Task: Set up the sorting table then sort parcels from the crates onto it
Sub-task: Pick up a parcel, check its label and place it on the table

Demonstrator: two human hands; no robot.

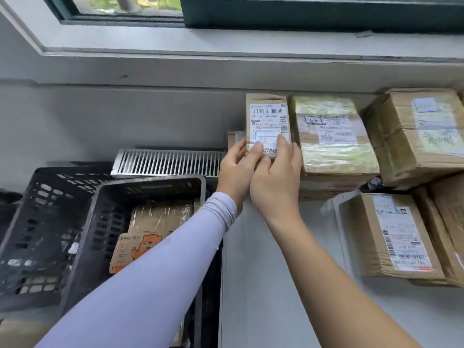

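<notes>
Gripped small parcel (268, 126) by near edge with left hand (238, 167) and right hand (276, 182); best set flush left of taped parcel (331, 136) on table (276, 285).

This looks like a makeshift parcel-sorting corner in an ordinary room rather than a warehouse. At twelve o'clock runs a dark-framed window (251, 11) with greenery outside, above a pale painted sill (226, 46) and a plain grey wall (125, 116). At nine o'clock a slatted white vent cover (168, 163) lies along the foot of the wall. At three o'clock taped cardboard parcels (411, 136) with printed shipping labels crowd a white table (276, 285). At seven to eight o'clock stand black perforated plastic crates (50, 222), the nearer one holding more parcels, among them a brown mailer (133, 244) printed with an orange cartoon bear.
</notes>
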